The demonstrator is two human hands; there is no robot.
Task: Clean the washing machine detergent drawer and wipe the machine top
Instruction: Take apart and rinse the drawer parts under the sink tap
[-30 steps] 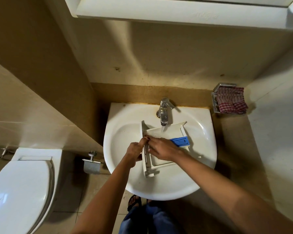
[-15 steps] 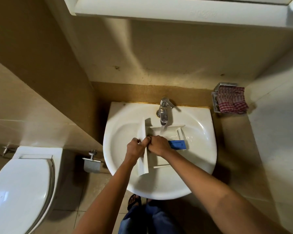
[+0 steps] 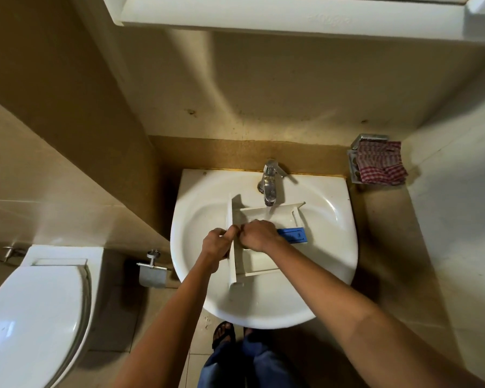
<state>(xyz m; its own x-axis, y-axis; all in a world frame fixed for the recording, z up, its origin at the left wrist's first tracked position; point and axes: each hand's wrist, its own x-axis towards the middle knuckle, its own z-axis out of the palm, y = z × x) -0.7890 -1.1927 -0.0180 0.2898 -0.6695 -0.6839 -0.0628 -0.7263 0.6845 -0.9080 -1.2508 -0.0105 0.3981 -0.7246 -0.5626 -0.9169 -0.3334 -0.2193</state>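
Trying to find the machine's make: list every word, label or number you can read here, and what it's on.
Blue insert in the drawer: dark marks, too small to read.
White cabinet above the sink: faint raised script on its underside, too blurred to read.
No other text shows; nothing is readable.

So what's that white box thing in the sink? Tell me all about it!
It is the detergent drawer, white plastic, with open compartments and a blue insert on its right. It is held in the sink under the running tap, water landing inside. The left hand grips its front panel; the right hand rests inside, fingers curled.
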